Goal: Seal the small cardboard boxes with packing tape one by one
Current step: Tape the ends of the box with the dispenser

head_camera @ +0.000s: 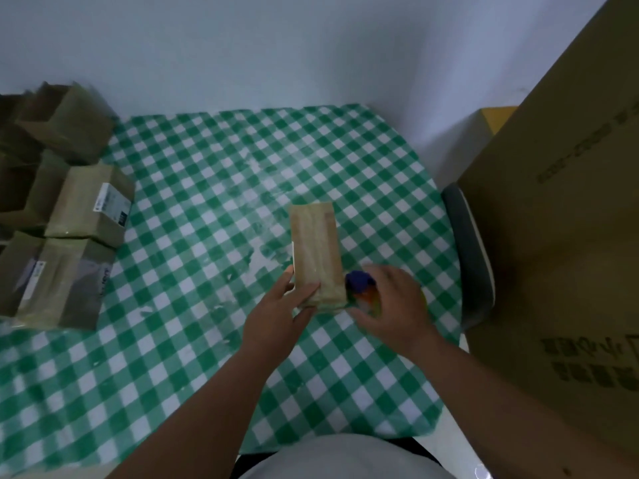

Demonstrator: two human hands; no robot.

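A small, long cardboard box (pixel 315 250) lies on the green-and-white checked tablecloth (pixel 193 278) near the middle of the table. My left hand (pixel 276 314) grips its near end, thumb on top and fingers along the left side. Right beside the box, my right hand (pixel 394 307) is wrapped around a tape dispenser (pixel 361 288) with a blue and orange body, mostly hidden under the fingers. The picture is blurred.
Several small cardboard boxes (pixel 90 205) are stacked at the table's left edge, some with white labels, some open. A large cardboard carton (pixel 560 236) stands at the right, with a dark chair back (pixel 473 250) between it and the table. A pale wall lies behind.
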